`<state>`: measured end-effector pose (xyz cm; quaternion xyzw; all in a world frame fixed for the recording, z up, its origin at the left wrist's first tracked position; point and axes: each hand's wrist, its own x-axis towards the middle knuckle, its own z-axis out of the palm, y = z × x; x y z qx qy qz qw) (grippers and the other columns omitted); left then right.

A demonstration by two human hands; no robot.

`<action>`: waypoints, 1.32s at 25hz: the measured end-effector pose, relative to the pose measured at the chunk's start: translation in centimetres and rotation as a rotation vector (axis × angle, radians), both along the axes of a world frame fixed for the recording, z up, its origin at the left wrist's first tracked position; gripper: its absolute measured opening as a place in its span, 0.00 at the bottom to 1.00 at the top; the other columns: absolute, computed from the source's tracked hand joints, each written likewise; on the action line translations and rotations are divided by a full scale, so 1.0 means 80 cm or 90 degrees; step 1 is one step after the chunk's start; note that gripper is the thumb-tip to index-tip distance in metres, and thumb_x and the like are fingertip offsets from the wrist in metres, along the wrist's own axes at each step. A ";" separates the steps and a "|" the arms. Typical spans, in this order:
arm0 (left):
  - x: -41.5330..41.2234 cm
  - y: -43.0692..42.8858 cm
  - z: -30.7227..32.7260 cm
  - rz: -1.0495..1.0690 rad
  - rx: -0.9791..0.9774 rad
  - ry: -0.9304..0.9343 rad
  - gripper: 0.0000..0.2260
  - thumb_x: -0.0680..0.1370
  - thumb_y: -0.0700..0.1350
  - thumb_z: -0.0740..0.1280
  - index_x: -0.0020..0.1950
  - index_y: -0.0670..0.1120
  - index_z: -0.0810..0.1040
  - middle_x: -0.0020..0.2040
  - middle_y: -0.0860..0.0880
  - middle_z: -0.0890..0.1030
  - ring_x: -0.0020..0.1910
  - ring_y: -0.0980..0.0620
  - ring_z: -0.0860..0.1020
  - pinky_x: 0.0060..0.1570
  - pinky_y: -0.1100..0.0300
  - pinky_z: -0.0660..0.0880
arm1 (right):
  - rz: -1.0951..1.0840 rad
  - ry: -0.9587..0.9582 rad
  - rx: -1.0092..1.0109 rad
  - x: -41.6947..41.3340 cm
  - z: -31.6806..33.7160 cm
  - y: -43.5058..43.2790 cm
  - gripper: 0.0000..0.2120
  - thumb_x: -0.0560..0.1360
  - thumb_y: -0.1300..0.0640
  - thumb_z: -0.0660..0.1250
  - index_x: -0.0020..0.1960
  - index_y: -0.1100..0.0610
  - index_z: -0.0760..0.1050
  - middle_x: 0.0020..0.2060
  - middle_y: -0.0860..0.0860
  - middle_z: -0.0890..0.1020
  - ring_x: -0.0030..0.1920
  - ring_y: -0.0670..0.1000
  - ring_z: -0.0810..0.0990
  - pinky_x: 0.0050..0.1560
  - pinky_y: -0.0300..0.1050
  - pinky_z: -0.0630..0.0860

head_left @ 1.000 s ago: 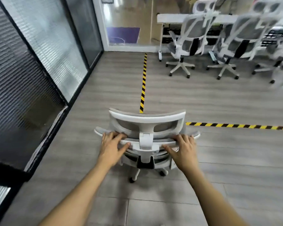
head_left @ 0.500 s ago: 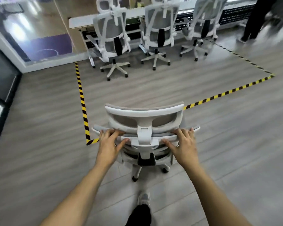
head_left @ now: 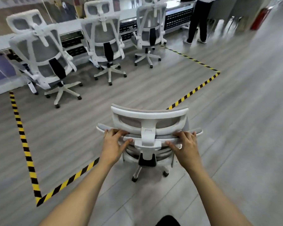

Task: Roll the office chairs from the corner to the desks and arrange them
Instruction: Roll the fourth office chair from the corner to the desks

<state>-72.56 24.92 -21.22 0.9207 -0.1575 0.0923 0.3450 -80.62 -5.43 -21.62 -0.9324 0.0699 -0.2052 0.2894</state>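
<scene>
view: head, looking down and forward
held chair (head_left: 149, 121): white frame, grey mesh, seen from behind; casters on the near side of the tape line, well apart from the desk
left hand (head_left: 113, 145): gripping the top edge of the backrest left of the headrest post, fingers curled over, thumb below
right hand (head_left: 186, 146): same grip on the right of the post
tape (head_left: 25, 144): yellow-black, marks a box on the floor (head_left: 243, 128); corners at lower left and at right, near edge runs behind the held chair
open room: bare floor inside the box between the held chair and the parked row; wide clear strip to the right (blurred)
left chair (head_left: 44, 54), middle chair (head_left: 104, 41), right chair (head_left: 149, 30): in a row, backs to camera, at the desk (head_left: 69, 28)
standing person (head_left: 198, 22): at the desk's right end, outside the tape
writing: wall posters (head_left: 116, 4) too blurred to read
</scene>
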 end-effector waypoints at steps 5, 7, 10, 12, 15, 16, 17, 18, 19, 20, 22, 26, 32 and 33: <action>0.184 -0.152 0.003 -0.032 0.000 -0.005 0.17 0.72 0.64 0.69 0.55 0.55 0.83 0.49 0.52 0.76 0.55 0.50 0.70 0.59 0.52 0.71 | -0.036 -0.015 0.017 0.161 -0.004 -0.149 0.25 0.71 0.32 0.66 0.54 0.51 0.78 0.52 0.49 0.79 0.62 0.55 0.73 0.78 0.59 0.52; 0.247 -0.210 0.001 -0.039 0.001 -0.004 0.17 0.73 0.64 0.69 0.56 0.56 0.82 0.49 0.53 0.76 0.55 0.50 0.70 0.59 0.53 0.71 | -0.038 -0.021 0.019 0.224 -0.008 -0.206 0.24 0.71 0.33 0.67 0.54 0.52 0.78 0.52 0.48 0.79 0.61 0.54 0.74 0.78 0.59 0.51; 0.346 -0.302 0.007 -0.031 -0.007 0.002 0.17 0.73 0.63 0.69 0.56 0.56 0.81 0.50 0.55 0.76 0.55 0.51 0.71 0.58 0.57 0.69 | -0.023 -0.011 0.018 0.327 -0.005 -0.298 0.25 0.72 0.32 0.66 0.54 0.52 0.77 0.51 0.47 0.79 0.61 0.53 0.74 0.78 0.61 0.52; 0.410 -0.364 0.012 -0.025 -0.012 -0.004 0.17 0.73 0.63 0.68 0.56 0.56 0.82 0.50 0.55 0.77 0.56 0.52 0.71 0.57 0.59 0.68 | -0.013 0.008 0.011 0.399 0.001 -0.359 0.26 0.72 0.31 0.64 0.54 0.52 0.77 0.51 0.47 0.80 0.61 0.52 0.74 0.78 0.60 0.53; 0.504 -0.446 0.014 -0.005 -0.012 -0.001 0.16 0.73 0.60 0.70 0.57 0.55 0.82 0.51 0.53 0.77 0.56 0.52 0.70 0.60 0.52 0.69 | -0.008 0.041 0.037 0.499 0.012 -0.443 0.26 0.71 0.32 0.67 0.54 0.53 0.78 0.51 0.48 0.79 0.62 0.53 0.72 0.78 0.59 0.53; 0.534 -0.472 0.014 0.000 -0.011 -0.002 0.15 0.73 0.59 0.71 0.57 0.54 0.82 0.51 0.52 0.77 0.57 0.51 0.70 0.60 0.50 0.70 | -0.008 0.043 0.040 0.531 0.015 -0.467 0.25 0.70 0.33 0.68 0.55 0.53 0.78 0.51 0.49 0.79 0.62 0.53 0.72 0.78 0.59 0.53; 0.567 -0.498 0.015 0.003 -0.013 0.001 0.15 0.74 0.58 0.72 0.57 0.54 0.82 0.51 0.52 0.77 0.57 0.49 0.70 0.61 0.49 0.70 | -0.006 0.043 0.045 0.566 0.020 -0.493 0.25 0.70 0.34 0.69 0.55 0.53 0.79 0.51 0.48 0.78 0.63 0.53 0.72 0.78 0.59 0.54; 0.601 -0.521 0.015 0.006 -0.019 0.006 0.15 0.74 0.58 0.72 0.57 0.55 0.82 0.51 0.52 0.77 0.58 0.47 0.70 0.61 0.49 0.71 | -0.008 0.046 0.053 0.600 0.026 -0.515 0.25 0.70 0.34 0.69 0.56 0.53 0.79 0.51 0.47 0.77 0.63 0.53 0.71 0.78 0.59 0.55; 0.641 -0.545 0.016 0.011 -0.027 0.006 0.15 0.74 0.58 0.72 0.57 0.55 0.82 0.51 0.52 0.76 0.58 0.47 0.70 0.61 0.48 0.71 | -0.011 0.048 0.060 0.639 0.028 -0.538 0.25 0.70 0.34 0.69 0.56 0.52 0.79 0.51 0.46 0.76 0.64 0.51 0.70 0.77 0.59 0.56; 0.677 -0.569 0.015 0.014 -0.033 -0.002 0.15 0.74 0.59 0.72 0.57 0.54 0.82 0.51 0.51 0.76 0.58 0.47 0.70 0.62 0.47 0.71 | -0.013 0.050 0.067 0.673 0.031 -0.559 0.24 0.70 0.35 0.70 0.57 0.52 0.78 0.52 0.45 0.74 0.65 0.49 0.68 0.77 0.59 0.57; 0.743 -0.613 0.016 0.018 -0.028 -0.029 0.15 0.74 0.58 0.71 0.57 0.53 0.82 0.50 0.51 0.76 0.56 0.51 0.69 0.63 0.43 0.71 | -0.018 0.047 0.079 0.741 0.035 -0.599 0.22 0.71 0.39 0.72 0.57 0.51 0.78 0.53 0.44 0.73 0.66 0.47 0.65 0.77 0.58 0.58; 0.880 -0.699 0.023 0.022 0.011 -0.039 0.14 0.74 0.58 0.72 0.55 0.53 0.83 0.50 0.50 0.78 0.55 0.51 0.69 0.63 0.40 0.70 | -0.006 0.092 0.074 0.878 0.042 -0.689 0.19 0.72 0.40 0.72 0.59 0.48 0.76 0.55 0.42 0.75 0.67 0.48 0.66 0.68 0.51 0.68; 1.074 -0.822 0.029 0.023 0.035 -0.023 0.17 0.74 0.64 0.66 0.54 0.55 0.82 0.51 0.52 0.77 0.55 0.49 0.70 0.60 0.49 0.70 | 0.004 0.131 0.069 1.081 0.047 -0.824 0.18 0.72 0.40 0.73 0.56 0.49 0.76 0.52 0.44 0.76 0.58 0.45 0.70 0.53 0.39 0.66; 1.103 -0.843 0.029 0.027 0.029 -0.035 0.17 0.74 0.64 0.65 0.53 0.54 0.82 0.50 0.52 0.77 0.54 0.50 0.70 0.59 0.49 0.71 | 0.009 0.124 0.075 1.112 0.047 -0.846 0.17 0.73 0.41 0.73 0.56 0.49 0.76 0.51 0.43 0.76 0.58 0.46 0.69 0.53 0.39 0.65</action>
